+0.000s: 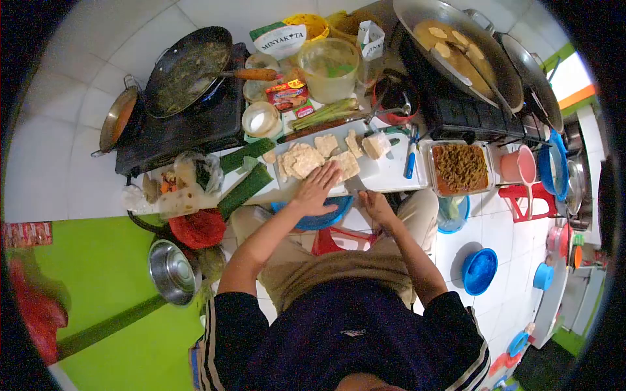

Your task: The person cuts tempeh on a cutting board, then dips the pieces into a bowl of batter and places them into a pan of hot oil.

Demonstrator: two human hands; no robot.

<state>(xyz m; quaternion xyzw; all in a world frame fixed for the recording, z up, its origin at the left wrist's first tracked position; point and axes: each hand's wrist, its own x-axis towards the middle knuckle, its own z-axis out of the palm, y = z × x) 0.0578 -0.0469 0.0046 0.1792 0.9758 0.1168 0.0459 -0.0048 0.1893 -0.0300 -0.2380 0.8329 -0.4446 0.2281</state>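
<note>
My left hand (318, 189) lies flat, fingers stretched, on a pale slab that looks like tempeh (345, 167), at the front of the white cutting board (285, 189). Close by on its right, my right hand (378, 207) is closed round the handle of a knife (356, 184), whose blade points toward the slab and is partly hidden. Left of the slab is a pile of cut tempeh slices (300, 160), with a few loose pieces behind it. A thicker block (376, 146), partly in a wrapper, sits at the board's right.
A black wok (189, 72) stands on the left stove, and a large wok (450, 52) with pieces in brown liquid is at the right. Beside the board are wrapped green rolls (244, 189) and a container of brown shredded food (460, 166). A blue-handled tool (410, 159) lies nearby.
</note>
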